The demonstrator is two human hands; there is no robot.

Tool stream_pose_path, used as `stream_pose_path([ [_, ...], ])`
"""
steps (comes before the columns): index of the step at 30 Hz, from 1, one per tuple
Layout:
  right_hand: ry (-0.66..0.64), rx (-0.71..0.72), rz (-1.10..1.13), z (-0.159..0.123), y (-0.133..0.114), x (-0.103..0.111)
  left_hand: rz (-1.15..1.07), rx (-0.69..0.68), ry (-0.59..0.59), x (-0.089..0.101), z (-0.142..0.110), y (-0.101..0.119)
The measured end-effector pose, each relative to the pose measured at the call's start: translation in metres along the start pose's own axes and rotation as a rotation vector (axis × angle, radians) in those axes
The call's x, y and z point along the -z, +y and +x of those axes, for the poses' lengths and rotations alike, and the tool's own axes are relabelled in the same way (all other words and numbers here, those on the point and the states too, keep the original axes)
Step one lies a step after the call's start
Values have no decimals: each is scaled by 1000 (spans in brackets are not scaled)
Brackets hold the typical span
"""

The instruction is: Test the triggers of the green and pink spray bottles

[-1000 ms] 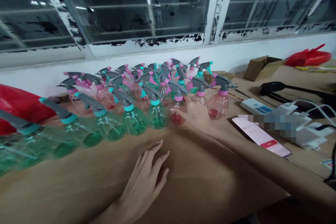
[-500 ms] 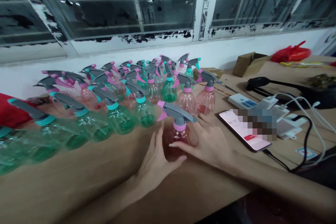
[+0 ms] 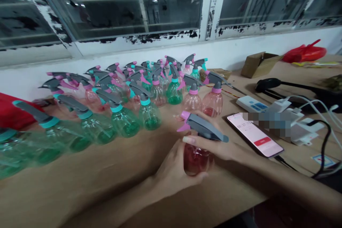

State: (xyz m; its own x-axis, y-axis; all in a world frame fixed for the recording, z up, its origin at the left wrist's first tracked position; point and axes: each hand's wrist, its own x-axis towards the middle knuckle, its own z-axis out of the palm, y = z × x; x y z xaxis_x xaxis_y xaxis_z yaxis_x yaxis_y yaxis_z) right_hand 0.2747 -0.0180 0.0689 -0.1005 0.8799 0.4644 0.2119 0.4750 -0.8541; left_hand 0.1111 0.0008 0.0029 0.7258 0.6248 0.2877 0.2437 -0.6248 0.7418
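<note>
A pink, clear-bodied spray bottle point(image 3: 196, 160) with a grey and pink trigger head stands slightly tilted between both my hands, with dark pink showing low in its body. My left hand point(image 3: 175, 165) wraps the body from the left and below, its thumb under the near side. Around the neck closes my right hand point(image 3: 213, 144), thumb laid across the collar just under the nozzle; its other fingers are partly hidden behind the head. To the left, a row of green spray bottles point(image 3: 151, 115) with teal collars is closest to my hands.
More pink and green spray bottles point(image 3: 192, 101) crowd toward the wall. At right lie a phone point(image 3: 253, 135) with a lit screen, a power strip with white cables point(image 3: 301, 133), and a black headset point(image 3: 288, 87). An open cardboard box point(image 3: 251, 66) and red bag point(image 3: 304, 53) sit farther back.
The pink spray bottle has come right and nearer to me and leans more. My right hand has shifted from beside its body up to its neck, and my left hand has closed in around it.
</note>
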Motion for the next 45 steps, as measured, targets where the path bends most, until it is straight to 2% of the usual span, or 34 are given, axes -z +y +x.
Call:
stream_pose_path([
  [8, -47, 33, 30, 3, 9, 1, 9, -51, -50, 12, 12, -9],
  [14, -29, -6, 13, 16, 17, -6, 105, -4, -56, 28, 15, -11],
  [18, -36, 1, -49, 26, 25, -12, 208, 13, -81, 36, 5, -24],
  [24, -32, 4, 5, 40, 30, -14, 477, 12, -146, 53, -24, -49],
  [29, -3, -46, -17, 49, 38, -20, 596, -20, -154, 68, -38, -53],
  [37, -12, -94, 32, 54, 42, -26, 597, -47, -145, 67, -38, -52],
  [45, 11, -17, -218, 49, 50, -20, 620, -28, -151, 65, -37, -50],
])
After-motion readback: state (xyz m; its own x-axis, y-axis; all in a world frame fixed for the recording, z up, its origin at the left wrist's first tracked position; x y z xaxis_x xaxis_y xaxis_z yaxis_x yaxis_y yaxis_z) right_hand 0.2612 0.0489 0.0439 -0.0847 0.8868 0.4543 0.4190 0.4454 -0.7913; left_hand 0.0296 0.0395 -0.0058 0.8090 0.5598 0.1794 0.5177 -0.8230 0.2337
